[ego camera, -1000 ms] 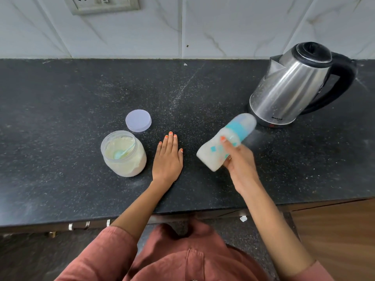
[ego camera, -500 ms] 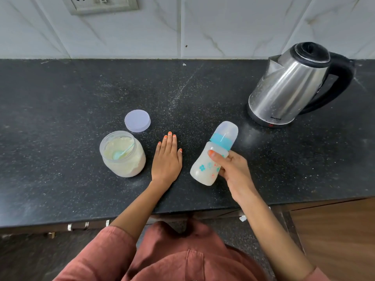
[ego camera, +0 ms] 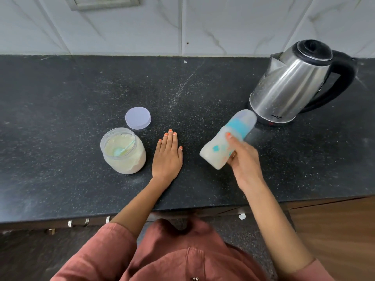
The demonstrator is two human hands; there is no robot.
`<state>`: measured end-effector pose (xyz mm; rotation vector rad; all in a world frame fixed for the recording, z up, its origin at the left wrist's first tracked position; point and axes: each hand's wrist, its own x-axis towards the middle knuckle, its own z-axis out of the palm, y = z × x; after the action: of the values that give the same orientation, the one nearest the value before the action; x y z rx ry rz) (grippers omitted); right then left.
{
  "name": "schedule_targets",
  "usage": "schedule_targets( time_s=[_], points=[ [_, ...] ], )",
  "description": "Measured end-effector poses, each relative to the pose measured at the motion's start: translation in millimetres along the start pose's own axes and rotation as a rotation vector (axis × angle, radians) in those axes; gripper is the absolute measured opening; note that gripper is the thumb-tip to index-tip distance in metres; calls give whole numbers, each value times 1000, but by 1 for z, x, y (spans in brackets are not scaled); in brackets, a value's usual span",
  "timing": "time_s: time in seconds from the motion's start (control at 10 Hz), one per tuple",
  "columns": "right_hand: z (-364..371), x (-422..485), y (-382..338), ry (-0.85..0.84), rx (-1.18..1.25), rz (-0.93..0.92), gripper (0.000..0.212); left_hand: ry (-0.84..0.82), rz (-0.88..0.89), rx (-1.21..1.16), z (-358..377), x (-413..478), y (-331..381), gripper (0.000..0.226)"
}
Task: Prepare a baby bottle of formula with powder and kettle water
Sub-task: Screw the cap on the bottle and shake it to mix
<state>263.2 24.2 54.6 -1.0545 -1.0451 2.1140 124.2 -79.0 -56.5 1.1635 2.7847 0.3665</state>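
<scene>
A: Clothing?
B: Rust-red top (ego camera: 182, 250), stitched placket (ego camera: 199, 258) down the front, small button (ego camera: 195, 278) low on it. Loose cloth on left sleeve (ego camera: 109, 244) and right sleeve (ego camera: 318, 269), both ending about the elbow.
A: Hands?
B: Orange polish on the nails (ego camera: 170, 130), left hand (ego camera: 167, 159) and right hand (ego camera: 245, 161) alike.

The electric kettle (ego camera: 288, 86) has a shiny, smooth steel body with a black plastic top (ego camera: 313, 50) and handle (ego camera: 346, 76); the countertop (ego camera: 60, 98) is dark speckled stone with a dull sheen, and the wall tiles (ego camera: 233, 23) behind it are glossy and marble-veined. The baby bottle (ego camera: 213, 153) is cloudy translucent plastic with a teal plastic collar (ego camera: 237, 127), the powder jar (ego camera: 129, 165) is clear smooth plastic, and its loose lid (ego camera: 138, 118) is frosted pale plastic.
</scene>
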Motion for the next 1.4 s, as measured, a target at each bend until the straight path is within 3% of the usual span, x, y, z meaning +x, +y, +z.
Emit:
schedule_targets(
  time_s=[0.1,0.3,0.4,0.5,0.6,0.7,0.8,0.9,1.0,1.1,1.2,1.3,1.4],
  points=[
    [3,6,-7,98,154,-49,8,2,0,5,1,0,0,52],
    [1,-7,6,-114,-287,23,11,-6,-4,3,0,0,0,52],
    [0,4,-6,18,60,-20,9,0,-2,3,1,0,0,52],
    [0,8,-8,58,149,-51,13,0,1,8,1,0,0,52],
    [1,-2,8,-92,-88,64,19,2,-2,-1,1,0,-1,52],
    [0,-5,11,-132,-195,79,13,0,-2,0,2,1,0,52],
    [1,7,0,27,160,60,15,4,-1,1,2,1,0,52],
    [3,10,-1,81,221,46,16,4,1,-8,2,0,-1,52],
    [6,-5,10,-108,-93,125,15,5,1,1,2,0,-2,52],
    [3,-6,9,-142,-159,103,13,7,1,5,2,1,-1,52],
    [4,7,-2,29,180,51,12,0,1,-5,2,1,-1,52],
    [6,7,0,27,159,12,14,0,1,-4,3,1,-1,52],
    [6,-7,13,-158,-139,96,15,-1,2,16,3,1,-2,52]
  ],
)
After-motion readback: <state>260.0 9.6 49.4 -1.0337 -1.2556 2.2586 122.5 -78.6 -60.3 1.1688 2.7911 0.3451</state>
